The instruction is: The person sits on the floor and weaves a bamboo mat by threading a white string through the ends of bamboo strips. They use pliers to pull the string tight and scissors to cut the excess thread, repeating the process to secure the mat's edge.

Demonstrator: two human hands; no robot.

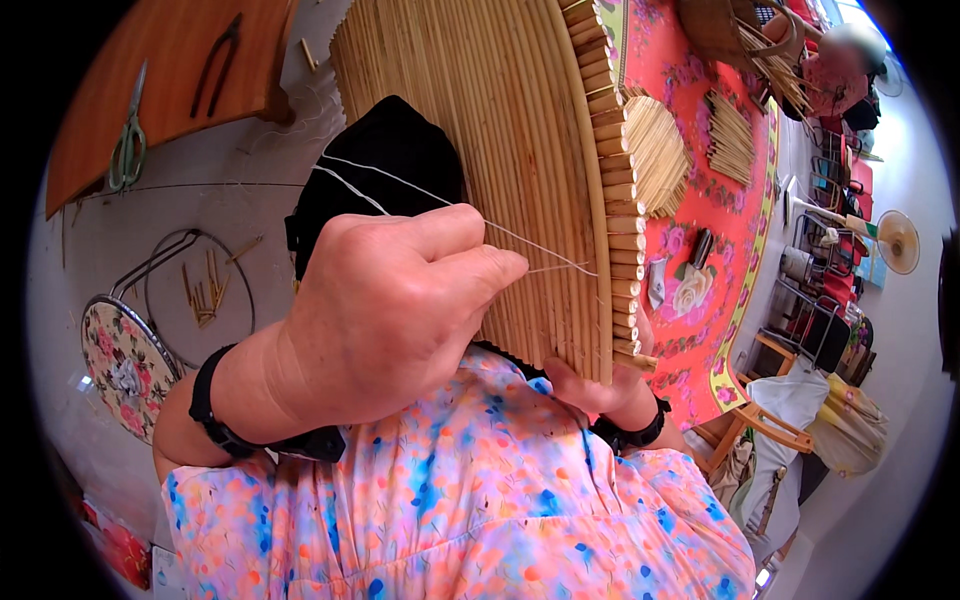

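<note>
While a needle or thin strand [558, 267] is pinched between thumb and finger of the left hand [390, 310] above the reed panel [490, 130], whose edge is clasped by the right hand [598, 385] before the floral dress [450, 480], slack white thread [352, 188] could be snagged on cut stalk ends [627, 225] if tugged sideways.

Lt grey floor [215, 165] on L side, w/ thin dark seam across it. Upper L: orange-brown wooden table [175, 60], straight-edged top. Lower L: round stool [112, 365] w/ cream, pink-flowered seat & dark tubular metal frame. R of ctr: red flower-printed cloth [722, 270] w/ yellow patterned border. Far R: pale bluish-white wall [918, 340], black metal-framed chairs [828, 338] in a row near it, plus white pedestal fan [898, 242] w/ round head. Lower R: lt brown wooden chair [772, 428], partly hidden. Strong white light, upper R.
</note>
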